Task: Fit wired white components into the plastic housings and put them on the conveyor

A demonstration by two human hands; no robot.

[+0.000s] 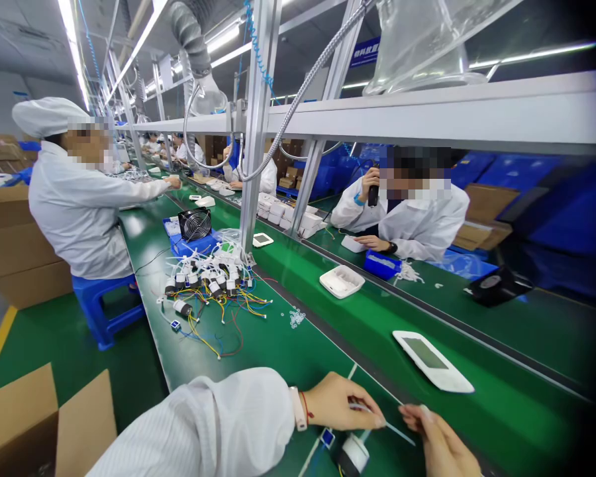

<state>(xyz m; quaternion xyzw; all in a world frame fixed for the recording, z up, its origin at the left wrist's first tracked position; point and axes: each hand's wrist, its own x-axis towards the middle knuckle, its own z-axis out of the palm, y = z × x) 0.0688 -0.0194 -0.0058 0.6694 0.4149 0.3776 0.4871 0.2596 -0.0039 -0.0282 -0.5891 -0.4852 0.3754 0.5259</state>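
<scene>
Fingertips of the left hand [345,404] close on a thin, whitish tube [400,432], whose free end slants down towards the right hand [442,447]. The right thumb and finger are drawn narrow just beside that end; whether something small sits between them, I cannot tell. The tube is at the near edge of the scene, over the green bench [278,361].

It looks very light and springy, likely soft enough to bend or flatten under a hard pinch, and perhaps a little slick. A light hold close to the end should keep it from swinging; gripped far back, the tip would probably wander.

Just below the hands lie a black-and-white motor [353,454] and a small blue part [327,437], close enough for a wrist or the tube to catch on. The motor seems the heavier piece, best taken by its body, as its thin wires look easy to strain.

Farther left, a tangled heap of motors [213,275] spreads its wires, with small rings [296,318] to its right. A white cover with a window [432,361] lies near right, beyond the hands. A metal post [256,132] rises farther off, behind the heap.
</scene>
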